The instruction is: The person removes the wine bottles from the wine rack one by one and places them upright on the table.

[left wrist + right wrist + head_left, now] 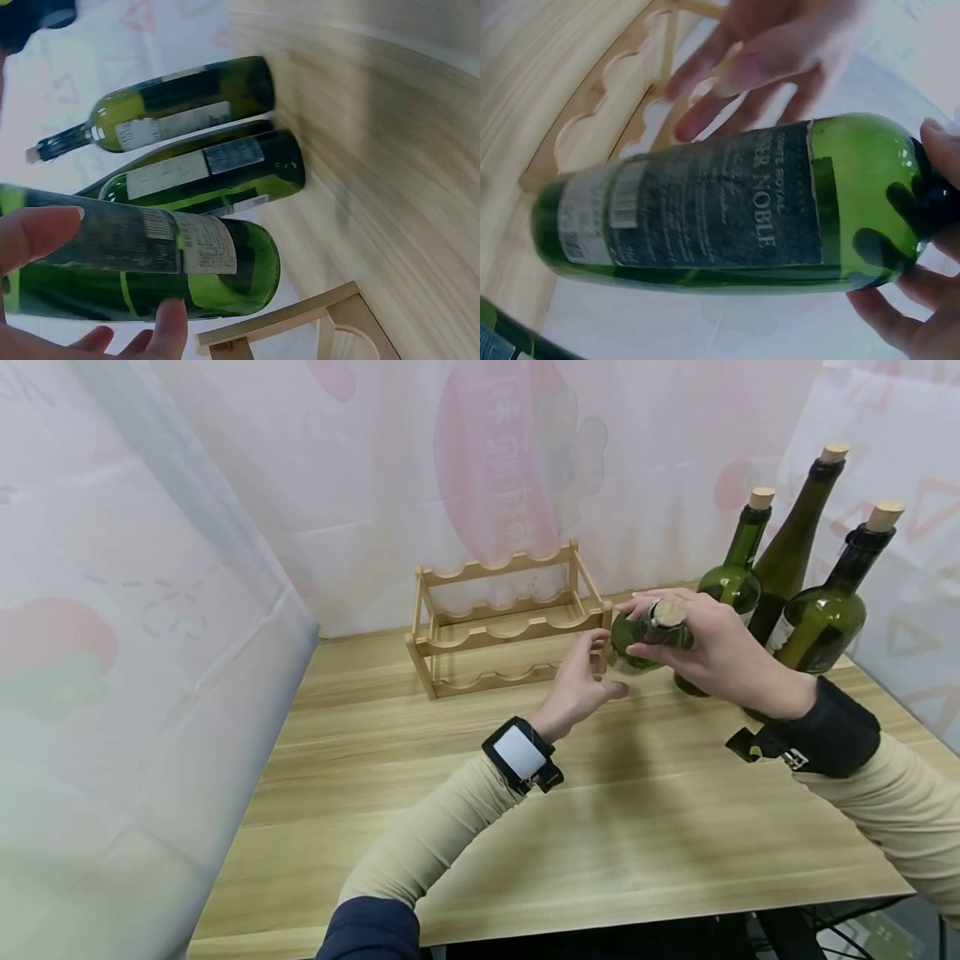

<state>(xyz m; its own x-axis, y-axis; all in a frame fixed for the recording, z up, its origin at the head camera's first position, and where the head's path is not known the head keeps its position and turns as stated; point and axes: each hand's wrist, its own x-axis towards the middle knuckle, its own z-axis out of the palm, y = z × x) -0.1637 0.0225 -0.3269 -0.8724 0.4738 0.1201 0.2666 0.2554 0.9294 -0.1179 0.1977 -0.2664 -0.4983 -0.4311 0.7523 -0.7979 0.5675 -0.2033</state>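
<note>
A green wine bottle [720, 202] with a dark label and a cork hangs above the table, right of the wooden wine rack [513, 628]. My right hand [716, 639] grips it around the neck and shoulder. On the bottle's left is my left hand [577, 689], thumb and fingers spread and loosely bent, holding nothing. In the left wrist view, the thumb [37, 236] overlaps the bottle; whether it touches cannot be told. Two slatted tiers with scalloped rails make up the rack, and no bottle lies in it.
Three more corked wine bottles stand upright at the back right: a green one [731, 581], a tall dark one [791, 552] and a broad olive one [825, 618]. A wood-grain table [360, 802] lies below, with pale printed curtains [375, 468] behind and at both sides.
</note>
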